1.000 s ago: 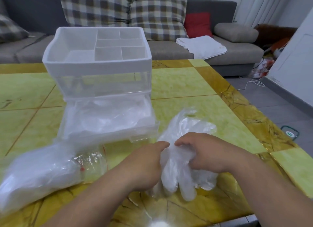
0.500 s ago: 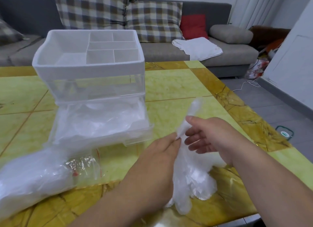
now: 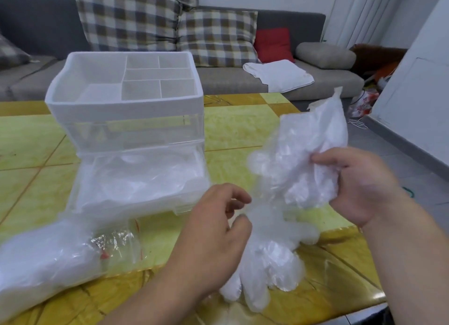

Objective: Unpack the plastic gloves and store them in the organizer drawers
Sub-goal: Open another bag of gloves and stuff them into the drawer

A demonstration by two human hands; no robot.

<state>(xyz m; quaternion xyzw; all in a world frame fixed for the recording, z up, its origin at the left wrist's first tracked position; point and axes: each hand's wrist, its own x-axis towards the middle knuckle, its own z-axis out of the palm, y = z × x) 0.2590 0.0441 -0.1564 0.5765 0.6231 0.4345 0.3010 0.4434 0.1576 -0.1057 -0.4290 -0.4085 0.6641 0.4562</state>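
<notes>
Plastic gloves (image 3: pixel 308 159) in four spots: packed in the clear packet (image 3: pixel 48 259) lying at the near left edge of the table (image 3: pixel 243 130); loose in the pulled-out bottom drawer (image 3: pixel 141 191) of the organizer (image 3: pixel 126 111); heaped in a pile (image 3: pixel 267 256) on the table just beside the left hand (image 3: pixel 213 230); held aloft as a crumpled bunch (image 3: pixel 303 181) by the right hand (image 3: pixel 359 184). Left hand half curled, thumb and forefinger close to a thin film trailing down from the bunch; impossible to tell whether pinched. Right hand closed round the bunch, thumb across its front. Likely step: parting one batch from the pile for the drawer. Best done by pinning the pile with the left hand, lifting slowly to shed clinging film, then laying the bunch flat in the drawer, not balled.
</notes>
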